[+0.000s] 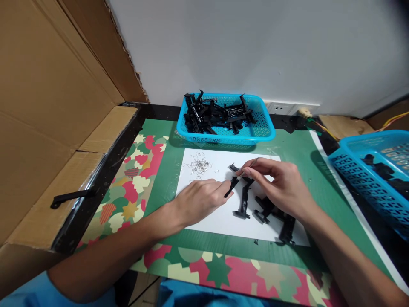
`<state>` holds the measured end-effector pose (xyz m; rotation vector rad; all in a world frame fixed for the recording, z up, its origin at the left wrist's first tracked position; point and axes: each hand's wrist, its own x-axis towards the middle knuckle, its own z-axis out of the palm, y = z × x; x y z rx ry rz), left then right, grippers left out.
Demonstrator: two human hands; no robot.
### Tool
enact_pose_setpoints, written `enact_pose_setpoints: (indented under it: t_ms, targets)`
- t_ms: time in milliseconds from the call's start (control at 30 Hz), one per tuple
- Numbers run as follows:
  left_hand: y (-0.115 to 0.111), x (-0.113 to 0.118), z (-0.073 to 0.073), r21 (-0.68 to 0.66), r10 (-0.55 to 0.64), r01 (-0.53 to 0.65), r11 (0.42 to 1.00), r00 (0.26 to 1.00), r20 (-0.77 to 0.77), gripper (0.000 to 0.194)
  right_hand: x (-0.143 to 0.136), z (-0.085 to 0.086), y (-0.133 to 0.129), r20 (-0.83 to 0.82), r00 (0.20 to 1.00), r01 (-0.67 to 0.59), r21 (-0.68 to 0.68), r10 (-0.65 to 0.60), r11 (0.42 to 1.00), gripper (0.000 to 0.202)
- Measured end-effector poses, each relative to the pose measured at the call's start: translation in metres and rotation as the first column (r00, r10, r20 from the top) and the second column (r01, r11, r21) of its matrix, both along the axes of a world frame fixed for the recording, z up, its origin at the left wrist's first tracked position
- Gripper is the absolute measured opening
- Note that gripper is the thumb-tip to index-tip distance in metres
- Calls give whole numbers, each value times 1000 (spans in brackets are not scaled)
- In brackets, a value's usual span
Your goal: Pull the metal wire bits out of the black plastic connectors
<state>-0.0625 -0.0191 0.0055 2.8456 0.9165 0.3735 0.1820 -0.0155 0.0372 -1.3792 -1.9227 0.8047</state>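
Note:
My left hand is closed on a small black plastic part, steadying it above the white sheet. With thumb and forefinger my right hand pinches a thin metal tool that looks like tweezers; its tip meets the near end of the black part. Below the hands lie more black plastic parts, some partly hidden under my right hand. To the left on the sheet is a pile of tiny shiny metal pieces, perhaps small springs, too small to tell.
A blue basket heaped with black parts stands at the back, against the wall. Another blue basket holding dark parts is at the right. On the cardboard at left rests a black strip. A wall socket with wires is behind.

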Motion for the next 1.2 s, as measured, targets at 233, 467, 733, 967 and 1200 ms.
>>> enact_pose_setpoints:
  t_ms: [233, 467, 733, 967, 1200]
  targets:
    - [1, -1, 0, -36, -4, 5, 999, 1000, 13, 37, 2, -2, 0, 12, 1000, -9, 42, 9, 999, 23]
    - [2, -1, -1, -88, -3, 9, 996, 998, 61, 36, 4, -4, 2, 34, 999, -4, 64, 2, 998, 21]
    - [4, -2, -2, -176, 22, 2, 984, 991, 134, 35, 4, -7, 1, 13, 1000, -3, 68, 2, 998, 19]
    - [3, -3, -2, -230, 52, -13, 973, 985, 164, 32, 3, -9, 2, 17, 999, -28, 96, 27, 995, 18]
    - [4, -3, -5, -206, 57, -14, 979, 978, 202, 32, 0, -13, -1, -40, 999, -22, 103, 27, 994, 18]
